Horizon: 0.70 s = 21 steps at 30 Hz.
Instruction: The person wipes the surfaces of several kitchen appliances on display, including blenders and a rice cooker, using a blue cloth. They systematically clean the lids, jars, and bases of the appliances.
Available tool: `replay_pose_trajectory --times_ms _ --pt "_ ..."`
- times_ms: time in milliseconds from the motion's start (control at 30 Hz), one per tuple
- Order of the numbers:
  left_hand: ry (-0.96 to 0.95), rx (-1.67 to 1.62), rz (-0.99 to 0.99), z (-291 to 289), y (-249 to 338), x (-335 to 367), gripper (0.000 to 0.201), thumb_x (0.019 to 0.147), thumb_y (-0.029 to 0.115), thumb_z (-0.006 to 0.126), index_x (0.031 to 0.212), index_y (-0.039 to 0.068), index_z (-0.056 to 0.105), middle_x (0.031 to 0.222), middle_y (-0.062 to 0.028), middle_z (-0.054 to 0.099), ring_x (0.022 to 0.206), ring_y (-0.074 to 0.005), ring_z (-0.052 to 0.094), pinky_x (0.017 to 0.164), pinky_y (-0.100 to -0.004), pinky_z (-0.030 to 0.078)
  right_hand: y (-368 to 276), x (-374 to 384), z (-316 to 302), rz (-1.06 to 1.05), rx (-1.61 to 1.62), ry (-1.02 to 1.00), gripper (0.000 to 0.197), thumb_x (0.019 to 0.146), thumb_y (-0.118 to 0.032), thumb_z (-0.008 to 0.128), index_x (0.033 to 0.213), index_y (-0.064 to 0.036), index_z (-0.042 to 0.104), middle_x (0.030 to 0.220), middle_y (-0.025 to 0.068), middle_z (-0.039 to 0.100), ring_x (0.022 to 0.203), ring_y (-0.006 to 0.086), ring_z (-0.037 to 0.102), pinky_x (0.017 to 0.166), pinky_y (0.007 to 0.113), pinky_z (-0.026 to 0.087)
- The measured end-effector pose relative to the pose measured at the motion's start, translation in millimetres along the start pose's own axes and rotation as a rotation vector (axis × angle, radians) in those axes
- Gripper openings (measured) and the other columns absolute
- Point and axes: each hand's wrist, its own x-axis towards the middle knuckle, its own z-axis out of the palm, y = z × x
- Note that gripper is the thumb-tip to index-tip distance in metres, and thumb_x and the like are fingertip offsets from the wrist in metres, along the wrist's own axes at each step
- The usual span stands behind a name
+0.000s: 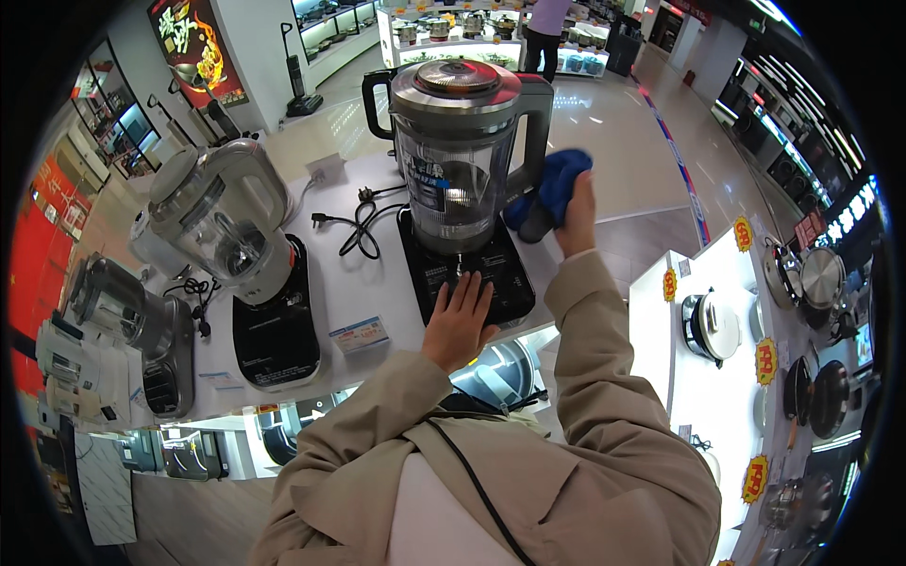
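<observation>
A large blender (458, 160) with a clear jug, a metallic lid and dark handles stands on a white display counter in front of me. My left hand (460, 321) lies with its fingers stretched out on the front of the blender's black base (510, 278). Nothing shows in that hand. To the right of the jug, my right hand (578, 215) grips a bunched blue cloth (563, 179), slightly blurred. The cloth is beside the jug's right handle; whether it touches the handle I cannot tell. A dark grey patch shows at the cloth's lower end.
Left on the counter (363, 283) stand a second blender (222, 231) and a smaller dark one (132, 311). A black power cord (361, 226) and a price card (360, 335) lie between the blenders. Pans (830, 396) line a shelf at right. A person (545, 38) stands far back.
</observation>
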Motion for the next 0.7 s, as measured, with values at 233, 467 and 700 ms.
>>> replay_pose_trajectory --times_ms 233,467,700 --pt "-0.017 -0.016 -0.016 -3.5 0.8 0.2 0.067 0.086 0.037 0.060 0.140 0.004 0.040 0.146 -0.0191 0.036 0.137 -0.0334 0.032 0.108 -0.0526 0.029 -6.8 38.5 65.5 -0.537 -0.737 -0.125 0.054 0.086 -0.026 0.070 0.131 -0.0058 0.047 0.113 0.0133 0.061 0.101 0.0199 0.060 0.088 0.032 0.046" --pt "-0.016 -0.052 0.008 -3.7 3.4 4.3 0.066 0.087 0.038 0.058 0.140 0.004 0.039 0.147 -0.0191 0.035 0.137 -0.0336 0.031 0.109 -0.0524 0.027 63.0 41.7 -17.2 -0.389 -0.622 0.059 0.040 0.098 -0.033 0.052 0.124 -0.0026 0.052 0.097 0.0100 0.065 0.089 0.0187 0.060 0.081 0.032 0.048" --pt "-0.017 -0.018 -0.019 -4.8 -0.1 -0.7 0.065 0.087 0.038 0.058 0.140 0.005 0.040 0.146 -0.0188 0.036 0.137 -0.0335 0.032 0.109 -0.0518 0.028 -30.1 51.4 71.5 -0.528 -0.654 -0.097 0.039 0.100 -0.034 0.047 0.115 0.0002 0.058 0.092 0.0059 0.064 0.084 0.0116 0.057 0.075 0.028 0.048"
